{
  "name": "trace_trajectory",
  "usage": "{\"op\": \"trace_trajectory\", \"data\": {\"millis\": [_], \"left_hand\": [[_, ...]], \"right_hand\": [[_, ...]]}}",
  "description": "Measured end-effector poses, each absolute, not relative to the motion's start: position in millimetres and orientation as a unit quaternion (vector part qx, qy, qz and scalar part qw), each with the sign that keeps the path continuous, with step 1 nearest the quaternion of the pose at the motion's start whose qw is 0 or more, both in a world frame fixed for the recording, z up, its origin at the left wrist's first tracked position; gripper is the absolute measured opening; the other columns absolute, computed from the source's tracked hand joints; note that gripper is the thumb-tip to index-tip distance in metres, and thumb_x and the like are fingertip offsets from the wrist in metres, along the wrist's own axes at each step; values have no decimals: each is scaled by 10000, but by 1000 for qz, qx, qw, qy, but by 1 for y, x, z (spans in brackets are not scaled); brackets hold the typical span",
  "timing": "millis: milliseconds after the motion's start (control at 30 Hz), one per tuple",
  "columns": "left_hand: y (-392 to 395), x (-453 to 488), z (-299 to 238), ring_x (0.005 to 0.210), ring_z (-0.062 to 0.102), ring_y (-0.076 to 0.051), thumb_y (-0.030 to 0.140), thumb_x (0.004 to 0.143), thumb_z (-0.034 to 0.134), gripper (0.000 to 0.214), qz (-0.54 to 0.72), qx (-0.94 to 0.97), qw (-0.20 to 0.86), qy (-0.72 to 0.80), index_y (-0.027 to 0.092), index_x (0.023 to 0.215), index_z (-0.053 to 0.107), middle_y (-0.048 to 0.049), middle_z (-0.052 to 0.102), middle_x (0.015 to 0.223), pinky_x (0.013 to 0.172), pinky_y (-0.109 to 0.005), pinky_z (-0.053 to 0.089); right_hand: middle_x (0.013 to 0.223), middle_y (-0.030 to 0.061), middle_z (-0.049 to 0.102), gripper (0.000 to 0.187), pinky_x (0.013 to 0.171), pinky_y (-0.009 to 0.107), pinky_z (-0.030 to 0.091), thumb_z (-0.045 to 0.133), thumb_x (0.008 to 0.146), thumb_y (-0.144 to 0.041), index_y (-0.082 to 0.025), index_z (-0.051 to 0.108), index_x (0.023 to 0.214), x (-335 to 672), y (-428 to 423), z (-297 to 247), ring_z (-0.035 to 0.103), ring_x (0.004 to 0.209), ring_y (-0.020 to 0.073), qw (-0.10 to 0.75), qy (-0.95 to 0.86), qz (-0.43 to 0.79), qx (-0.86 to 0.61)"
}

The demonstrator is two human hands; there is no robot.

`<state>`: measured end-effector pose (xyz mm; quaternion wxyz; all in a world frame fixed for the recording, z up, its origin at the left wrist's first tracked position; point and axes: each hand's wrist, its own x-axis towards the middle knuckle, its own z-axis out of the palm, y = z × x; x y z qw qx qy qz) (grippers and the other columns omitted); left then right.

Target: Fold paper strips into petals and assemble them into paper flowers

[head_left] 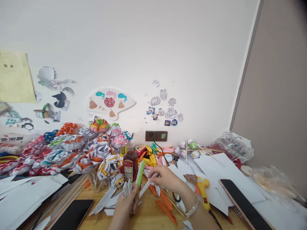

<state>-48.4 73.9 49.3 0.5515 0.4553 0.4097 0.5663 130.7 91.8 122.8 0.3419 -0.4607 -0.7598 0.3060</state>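
Note:
My left hand (125, 204) is closed around a bundle of folded paper strips (128, 188), white ones and a green one (140, 173) that sticks up. My right hand (166, 179) reaches in from the right and pinches a white folded strip (146, 186) next to the bundle. A bracelet (193, 207) circles my right wrist. Both hands work low over the wooden table (148, 217), just in front of a brown bottle (130, 164).
A heap of paper flowers (91, 150) fills the back left. Loose white sheets (216, 166), orange strips (168, 210), a yellow glue gun (203, 188), scissors (177, 198) and two dark phones (72, 214) (242, 201) lie around. Clear plastic bags (235, 145) sit at the right. Stickers cover the wall.

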Motion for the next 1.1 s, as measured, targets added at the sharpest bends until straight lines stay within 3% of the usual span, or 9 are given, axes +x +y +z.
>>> {"op": "trace_trajectory", "data": {"millis": [100,200,300,433,700,933,1100], "left_hand": [[72,-48,49,336,345,-98,710,616,680,522,544,475,555,414,209,552,549,57,423,307,393,-205,235],[74,-47,48,320,325,-88,733,583,682,543,525,488,560,415,204,533,566,54,426,297,387,-207,218],[74,-45,48,300,308,-80,755,561,673,566,517,492,567,412,203,514,556,56,420,274,374,-208,205],[71,-43,51,281,285,-63,773,539,671,595,508,488,584,403,185,583,587,63,445,284,361,-199,210],[61,-40,60,279,271,-42,745,549,693,588,472,486,632,376,168,563,585,66,413,268,377,-188,227],[57,-38,63,303,279,-47,759,573,666,599,465,485,639,375,170,668,601,74,441,340,367,-189,194],[60,-38,55,300,255,-51,756,570,670,577,484,491,596,413,197,611,532,94,392,297,362,-187,167]], "right_hand": [[797,0,600,167,589,260,488,577,770,-135,-171,611,930,121,98,115,601,619,147,398,-712,356,-457],[743,-24,548,351,557,263,500,558,752,-130,-168,535,1101,114,104,109,591,593,146,437,-679,389,-444],[778,-24,532,515,562,261,493,549,738,-118,-198,472,1241,112,104,108,584,627,146,465,-669,393,-426],[782,-23,538,560,618,283,487,555,739,-121,-228,484,1284,114,100,111,575,664,153,471,-681,384,-408],[722,-38,540,246,623,276,478,599,739,-157,-218,583,977,122,102,110,589,669,158,449,-701,390,-394],[739,-37,539,178,614,271,451,598,716,-152,-207,535,873,124,93,120,568,670,161,438,-717,370,-396],[798,-27,569,181,666,281,423,597,692,-113,-205,568,846,121,87,127,543,723,162,441,-720,347,-409]]}}
